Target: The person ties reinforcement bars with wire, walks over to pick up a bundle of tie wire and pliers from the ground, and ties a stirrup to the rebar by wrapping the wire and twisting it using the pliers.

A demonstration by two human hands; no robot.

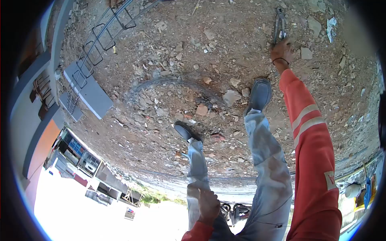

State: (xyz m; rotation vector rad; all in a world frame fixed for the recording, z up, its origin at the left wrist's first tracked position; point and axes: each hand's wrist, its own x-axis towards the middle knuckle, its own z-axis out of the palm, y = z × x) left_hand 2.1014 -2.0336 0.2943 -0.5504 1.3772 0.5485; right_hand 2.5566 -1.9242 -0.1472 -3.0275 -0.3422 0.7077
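Note:
My right hand (pixel 282 50), at the upper right, is closed around the handle ends of metal pincers (pixel 280 24). The tool's head points away from the wrist, over the stony soil. Low in the middle, my left hand (pixel 209 204) is curled into a fist beside my left trouser leg (pixel 198 166). What it holds, if anything, is hidden. A bundle of thin wire (pixel 173 81) lies on the ground beyond my shoes (pixel 260 95). A thin dark strand hangs by my right thigh.
A long rebar cage (pixel 93 48) rests across a grey slab (pixel 89 90) at the upper left. Stones and broken tile (pixel 231 97) cover the soil. Buildings stand at the left edge. A white bucket (pixel 353 190) is at the lower right.

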